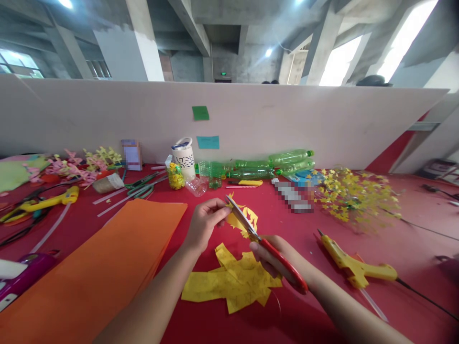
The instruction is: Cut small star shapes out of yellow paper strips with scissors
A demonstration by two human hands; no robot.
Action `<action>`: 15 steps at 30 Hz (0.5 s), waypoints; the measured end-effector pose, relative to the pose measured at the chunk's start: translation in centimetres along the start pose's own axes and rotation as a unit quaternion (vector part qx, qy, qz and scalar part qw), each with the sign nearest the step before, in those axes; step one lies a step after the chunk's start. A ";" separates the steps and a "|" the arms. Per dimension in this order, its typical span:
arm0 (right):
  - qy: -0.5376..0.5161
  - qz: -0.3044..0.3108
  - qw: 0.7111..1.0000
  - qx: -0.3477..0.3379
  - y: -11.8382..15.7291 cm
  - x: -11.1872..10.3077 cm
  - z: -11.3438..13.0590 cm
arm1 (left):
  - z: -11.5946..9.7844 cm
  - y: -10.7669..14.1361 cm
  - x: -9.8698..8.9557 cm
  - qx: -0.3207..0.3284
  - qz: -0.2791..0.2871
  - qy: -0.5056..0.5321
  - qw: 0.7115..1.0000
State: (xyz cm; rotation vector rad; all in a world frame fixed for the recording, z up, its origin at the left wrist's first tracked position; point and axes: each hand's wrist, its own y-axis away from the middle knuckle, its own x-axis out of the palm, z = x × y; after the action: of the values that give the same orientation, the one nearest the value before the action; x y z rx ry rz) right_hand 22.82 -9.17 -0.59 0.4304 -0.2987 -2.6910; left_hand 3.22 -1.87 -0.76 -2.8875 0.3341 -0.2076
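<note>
Red-handled scissors (267,246): gripped in the right hand (269,257); blades angled to the left hand (207,222), seemingly so the work is met at the tips.
Yellow piece (228,204): pinched by left thumb and fingers, at the blades; probably for control.
Yellow strips (233,286): heaped on the red table (201,327) below both hands; perhaps for reach.
Glue gun (353,268): laid at right; well apart from 2 hands.
</note>
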 end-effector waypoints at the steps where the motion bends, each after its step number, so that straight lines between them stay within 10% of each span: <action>1: 0.002 -0.001 1.000 0.004 0.0 0.0 0.0 | 0.0 0.0 0.1 0.001 0.001 -0.005 1.000; 15: 0.019 -0.013 1.000 0.003 -0.1 0.3 -0.3 | -0.9 0.7 1.0 0.021 -0.008 -0.070 0.997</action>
State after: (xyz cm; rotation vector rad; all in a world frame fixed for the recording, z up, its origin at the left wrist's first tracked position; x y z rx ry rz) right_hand 22.64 -9.19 -0.96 0.4890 -0.2925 -2.7037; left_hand 3.88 -2.96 0.02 -2.8439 0.2784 -0.0152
